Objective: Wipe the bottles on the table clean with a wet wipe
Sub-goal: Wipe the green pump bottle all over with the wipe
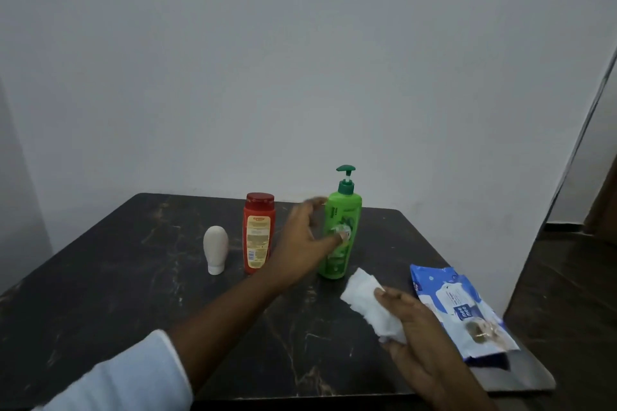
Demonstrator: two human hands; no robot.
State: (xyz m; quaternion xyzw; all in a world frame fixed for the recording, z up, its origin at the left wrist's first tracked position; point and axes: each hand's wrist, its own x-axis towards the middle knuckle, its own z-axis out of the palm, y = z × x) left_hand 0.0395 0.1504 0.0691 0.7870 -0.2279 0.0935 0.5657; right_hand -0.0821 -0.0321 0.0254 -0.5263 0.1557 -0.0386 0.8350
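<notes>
Holds the left hand (305, 238) out over the tabletop (133, 294), fingers spread wide and blurred, at the green bottle (347, 208); thumb tip at its front label, other fingers by its upper left side. Cannot tell whether touching. Pinches a folded white wipe (367, 304) in the right hand (414, 340), thumb on top, low and just in front of the green bottle. Upright in a row toward the far edge: white bottle (216, 248) on its cap at left, red bottle (258, 233) in the middle, green bottle with pump at right. Near the right edge, flat beside the right hand: blue wipe pack (467, 314). White sleeve (127, 377) on the left arm.
</notes>
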